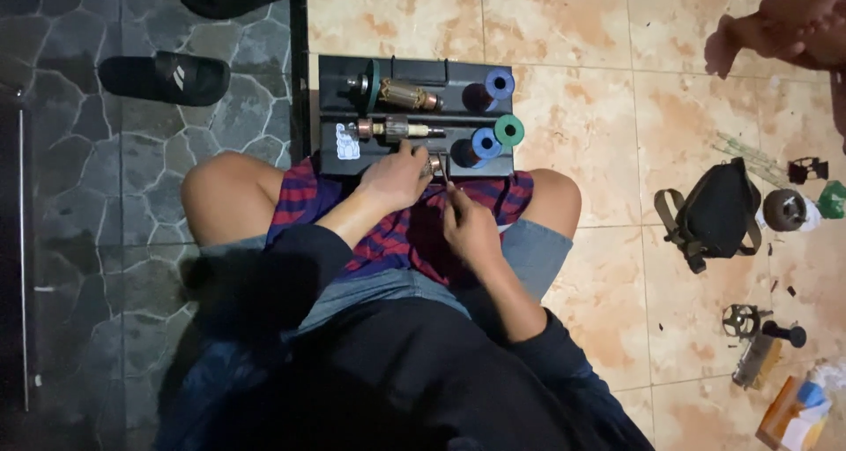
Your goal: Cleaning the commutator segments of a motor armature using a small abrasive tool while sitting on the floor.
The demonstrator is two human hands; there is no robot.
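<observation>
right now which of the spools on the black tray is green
The green spool at the right end of the tray's near row; the two other spools, one beside it and one in the far row, are blue.

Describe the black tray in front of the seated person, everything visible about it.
The black tray is a shallow rectangle, apparently plastic, lying flat on the tiled floor just beyond the knees. A ridge splits it into two long rows. Each row holds a motor armature with copper windings; thread spools, blue and green, lie at its right end. The left hand rests at its near edge; the right hand, with a thin tool, stays clear.
</observation>
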